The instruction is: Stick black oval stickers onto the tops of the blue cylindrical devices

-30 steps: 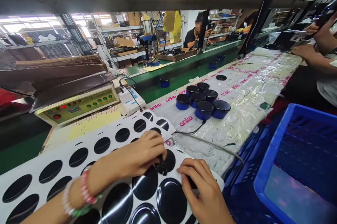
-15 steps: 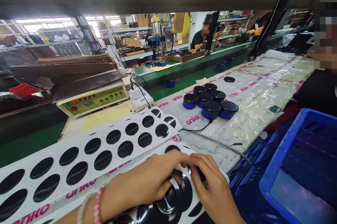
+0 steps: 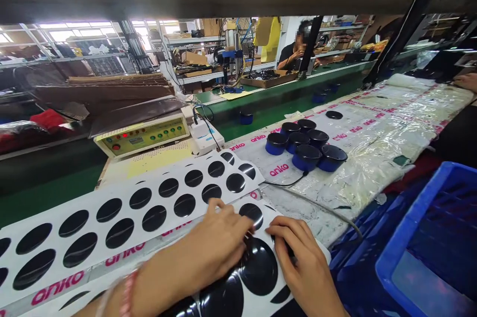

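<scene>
while both hands are pressed down on it, the sticker sheet (image 3: 257, 277) is seen at the near edge of the bench, right at the bottom middle of the view: a white backing sheet covered with big glossy black discs, shiny enough that light glare is picked up on them. the left hand (image 3: 216, 247) is laid over the sheet with fingers curled at the edge of one black disc (image 3: 261, 267), looks like a pinch at its rim but whether anything is really gripped can't be told. the right hand (image 3: 301, 262) is set just beside it, fingertips bent down onto the sheet's right edge, something dark tucked under them that can't be made out. a second sheet (image 3: 122, 212) with smaller black discs is laid just behind, pink "anko" lettering seen along its front strip. further back a cluster of blue tubs (image 3: 305, 143) is parked on crinkly plastic wrap (image 3: 372, 133), a control box (image 3: 143, 135) is off to the left, and a blue crate (image 3: 428, 237) is at the right.
</scene>
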Motion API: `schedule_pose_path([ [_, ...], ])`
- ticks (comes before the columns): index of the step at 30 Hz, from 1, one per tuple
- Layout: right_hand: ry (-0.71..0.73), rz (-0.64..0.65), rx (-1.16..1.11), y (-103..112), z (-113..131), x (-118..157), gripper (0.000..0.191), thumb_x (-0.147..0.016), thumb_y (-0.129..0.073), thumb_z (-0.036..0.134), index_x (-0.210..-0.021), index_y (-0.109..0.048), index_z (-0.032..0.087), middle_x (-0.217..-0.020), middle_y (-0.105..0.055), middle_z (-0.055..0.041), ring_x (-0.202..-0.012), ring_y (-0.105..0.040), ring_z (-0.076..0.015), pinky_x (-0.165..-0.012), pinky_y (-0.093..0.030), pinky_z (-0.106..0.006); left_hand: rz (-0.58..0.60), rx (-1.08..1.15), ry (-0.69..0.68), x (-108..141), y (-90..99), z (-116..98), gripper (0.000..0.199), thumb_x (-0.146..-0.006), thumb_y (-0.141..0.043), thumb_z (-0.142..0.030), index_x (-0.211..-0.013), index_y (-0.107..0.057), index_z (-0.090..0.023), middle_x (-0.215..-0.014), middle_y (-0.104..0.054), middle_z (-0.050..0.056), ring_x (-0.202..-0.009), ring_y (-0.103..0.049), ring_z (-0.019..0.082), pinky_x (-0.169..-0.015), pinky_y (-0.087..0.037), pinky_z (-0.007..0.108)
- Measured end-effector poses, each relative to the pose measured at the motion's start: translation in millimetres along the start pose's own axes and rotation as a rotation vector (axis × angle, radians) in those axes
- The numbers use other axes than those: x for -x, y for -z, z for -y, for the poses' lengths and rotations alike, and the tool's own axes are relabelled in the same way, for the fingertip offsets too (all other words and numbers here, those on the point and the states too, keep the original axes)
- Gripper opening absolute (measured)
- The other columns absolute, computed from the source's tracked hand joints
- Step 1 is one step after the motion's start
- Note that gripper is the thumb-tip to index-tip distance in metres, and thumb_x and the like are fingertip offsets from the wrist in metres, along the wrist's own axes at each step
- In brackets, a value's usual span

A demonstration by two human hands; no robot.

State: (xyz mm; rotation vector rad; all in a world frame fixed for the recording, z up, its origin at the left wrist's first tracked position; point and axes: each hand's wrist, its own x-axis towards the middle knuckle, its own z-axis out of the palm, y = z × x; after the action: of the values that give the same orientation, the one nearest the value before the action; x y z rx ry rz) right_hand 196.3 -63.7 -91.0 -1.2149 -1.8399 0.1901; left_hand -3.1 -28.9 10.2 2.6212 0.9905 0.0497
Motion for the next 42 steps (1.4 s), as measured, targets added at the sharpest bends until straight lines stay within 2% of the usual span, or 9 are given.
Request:
schedule_pose_path([
  [5,0.012,-0.013,0.016,-3.8,-2.0,-0.1,0.018,-0.089,-0.044,0.010,-0.090,-0.059,0.021,-0.092,-0.059,-0.0050,-0.088,-0.053,-0.0197,-0.074,-0.047,-0.034,-0.138,0.293,0.114,36.4,12.8,9.4,0.018,-0.088,-0.044,-0.008,-0.093,-0.050,-0.024,-0.103,-0.052,0.002,-0.094,-0.051,0.016,-0.085,-0.041,0.030],
  [8,0.014,-0.007,0.036,-4.1,-2.9,-1.2,0.017,-0.089,-0.044,0.012,-0.089,-0.059,0.021,-0.092,-0.059,-0.0052,-0.089,-0.053,-0.0203,-0.074,-0.046,-0.034,-0.116,0.354,0.032,15.0,-5.1,3.3,0.019,-0.084,-0.051,-0.005,-0.093,-0.048,-0.022,-0.117,-0.051,0.002,-0.102,-0.051,0.016,-0.089,-0.041,0.027],
  [14,0.012,0.010,0.024,-0.7,-2.0,-0.7,0.019,-0.089,-0.043,0.010,-0.088,-0.058,0.022,-0.091,-0.059,-0.0044,-0.089,-0.053,-0.0198,-0.074,-0.047,-0.034,-0.041,0.115,-0.069,-19.7,-27.1,-10.0,0.022,-0.078,-0.052,-0.002,-0.086,-0.045,-0.021,-0.083,-0.055,0.001,-0.088,-0.049,0.019,-0.072,-0.042,0.025],
  [20,0.012,-0.005,0.039,-1.5,-3.7,-0.1,0.018,-0.089,-0.043,0.013,-0.089,-0.059,0.023,-0.093,-0.059,-0.0054,-0.089,-0.055,-0.0207,-0.073,-0.049,-0.035,-0.057,0.360,-0.021,23.7,-14.8,-3.3,0.027,-0.074,-0.051,-0.002,-0.088,-0.042,-0.023,-0.088,-0.052,-0.002,-0.075,-0.049,0.012,-0.066,-0.041,0.022],
  [24,0.042,0.019,0.046,1.6,-1.8,-0.9,0.019,-0.089,-0.043,0.012,-0.092,-0.060,0.022,-0.094,-0.059,-0.0057,-0.090,-0.056,-0.0207,-0.074,-0.049,-0.035,-0.212,0.478,0.127,44.6,-8.2,5.6,0.022,-0.079,-0.049,-0.006,-0.086,-0.040,-0.025,-0.080,-0.048,-0.004,-0.066,-0.046,0.011,-0.060,-0.040,0.021],
  [29,0.079,0.067,0.023,0.8,17.5,-0.8,0.023,-0.090,-0.043,0.012,-0.106,-0.057,0.022,-0.103,-0.059,-0.0069,-0.097,-0.057,-0.0197,-0.081,-0.051,-0.034,0.100,0.286,0.119,40.6,-14.3,1.5,0.056,-0.065,-0.047,0.005,-0.109,-0.041,-0.028,-0.100,-0.055,-0.002,-0.086,-0.052,0.015,-0.073,-0.043,0.026],
  [32,0.074,0.112,-0.022,-7.7,25.1,0.5,0.023,-0.090,-0.044,0.012,-0.106,-0.057,0.022,-0.103,-0.060,-0.0072,-0.095,-0.059,-0.0191,-0.080,-0.053,-0.032,0.187,0.029,0.047,31.9,-19.4,-2.8,0.057,-0.062,-0.044,0.007,-0.109,-0.042,-0.025,-0.101,-0.056,0.001,-0.092,-0.049,0.020,-0.070,-0.043,0.030],
  [38,0.047,0.117,-0.035,-14.6,22.0,3.8,0.022,-0.090,-0.044,0.012,-0.104,-0.058,0.021,-0.102,-0.059,-0.0075,-0.094,-0.060,-0.0200,-0.078,-0.054,-0.034,0.256,-0.058,-0.064,19.9,-10.8,-4.7,0.028,-0.074,-0.053,-0.002,-0.094,-0.048,-0.020,-0.091,-0.058,0.003,-0.089,-0.047,0.020,-0.071,-0.042,0.029],
  [42,0.063,0.118,-0.041,-12.9,22.6,6.0,0.023,-0.090,-0.044,0.012,-0.105,-0.058,0.021,-0.103,-0.059,-0.0077,-0.095,-0.060,-0.0194,-0.079,-0.054,-0.032,0.110,0.009,-0.024,40.3,-8.6,-3.2,0.027,-0.078,-0.053,-0.002,-0.095,-0.048,-0.022,-0.088,-0.058,0.002,-0.087,-0.047,0.020,-0.077,-0.039,0.031],
])
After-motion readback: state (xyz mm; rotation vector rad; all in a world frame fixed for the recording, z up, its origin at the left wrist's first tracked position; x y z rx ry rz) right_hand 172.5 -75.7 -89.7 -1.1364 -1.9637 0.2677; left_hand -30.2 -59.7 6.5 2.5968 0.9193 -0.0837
